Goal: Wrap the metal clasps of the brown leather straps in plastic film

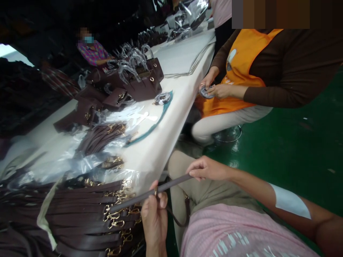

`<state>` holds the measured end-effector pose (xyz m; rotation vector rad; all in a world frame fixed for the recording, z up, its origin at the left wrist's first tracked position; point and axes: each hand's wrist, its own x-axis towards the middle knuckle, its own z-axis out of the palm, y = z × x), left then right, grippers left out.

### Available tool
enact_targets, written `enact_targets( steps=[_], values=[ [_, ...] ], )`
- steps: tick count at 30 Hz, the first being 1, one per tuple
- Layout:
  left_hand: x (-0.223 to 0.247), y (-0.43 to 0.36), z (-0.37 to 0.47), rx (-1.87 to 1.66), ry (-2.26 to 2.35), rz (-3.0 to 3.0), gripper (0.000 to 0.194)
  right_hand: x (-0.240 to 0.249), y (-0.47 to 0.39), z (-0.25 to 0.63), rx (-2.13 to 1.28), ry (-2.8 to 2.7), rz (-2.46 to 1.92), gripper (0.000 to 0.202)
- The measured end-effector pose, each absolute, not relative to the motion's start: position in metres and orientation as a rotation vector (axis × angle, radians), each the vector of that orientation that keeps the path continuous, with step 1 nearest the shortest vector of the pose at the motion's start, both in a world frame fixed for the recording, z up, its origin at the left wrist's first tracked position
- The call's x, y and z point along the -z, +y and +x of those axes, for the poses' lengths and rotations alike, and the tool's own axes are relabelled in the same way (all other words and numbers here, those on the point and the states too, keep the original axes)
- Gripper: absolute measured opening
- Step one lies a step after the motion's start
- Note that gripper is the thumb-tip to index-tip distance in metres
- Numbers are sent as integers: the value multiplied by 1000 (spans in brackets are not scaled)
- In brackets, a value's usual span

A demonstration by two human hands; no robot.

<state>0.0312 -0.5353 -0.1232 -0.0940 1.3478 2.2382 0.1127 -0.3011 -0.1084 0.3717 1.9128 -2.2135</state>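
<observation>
Brown strap (175, 182), slim and flat, runs between the wearer's two hands, raised over the lap just beside the white-covered counter (152, 144). Left hand (154, 216): fingers closed about the strap partway along, at a gold-coloured fitting (155, 191), with thumb and fingertips on either side. Right hand (205, 168): thumb and forefinger narrowed to a pinch on the strap's upper right portion (whether its tip lies under the fingers cannot be told). Past the left hand, the strap slants down over a pile of similar straps (80, 205), whose gold-coloured clasps (116, 224) face the wearer; a pale strip (43, 219) lies across that pile. Farther along the counter are a bundle of brown straps (100, 138) among clear plastic, and brown handbags (140, 86) with wrapped handles. Nearby, a co-worker in an orange apron (241, 67) holds a wrapped coil (205, 92) with both hands.
</observation>
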Motion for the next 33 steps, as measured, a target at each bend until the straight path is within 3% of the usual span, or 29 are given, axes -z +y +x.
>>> enact_targets(
  steps=[8, 11, 16, 20, 25, 27, 30, 33],
  values=[
    [122, -533, 44, -2079, 1433, 241, 44, 128, -303, 103, 2511, 1230, 477, 39],
    [117, -528, 46, -2051, 1444, 298, 44, 135, -306, 96, 2514, 1222, 458, 39],
    [105, -522, 48, -1934, 1612, 292, 42, 140, -303, 94, 2409, 1617, 414, 40],
    [101, -514, 48, -1920, 1804, 274, 35, 118, -312, 102, 2006, 2573, 373, 26],
    [103, -496, 49, -1734, 2005, 321, 34, 72, -346, 117, 1720, 3025, -98, 45],
    [105, -489, 52, -1717, 2040, 412, 32, 67, -353, 117, 1658, 3118, -110, 29],
    [107, -481, 58, -1699, 1982, 404, 34, 74, -348, 113, 1903, 2966, 321, 25],
    [103, -480, 62, -1714, 1689, 200, 47, 85, -331, 110, 2444, 2153, 738, 38]
  ],
)
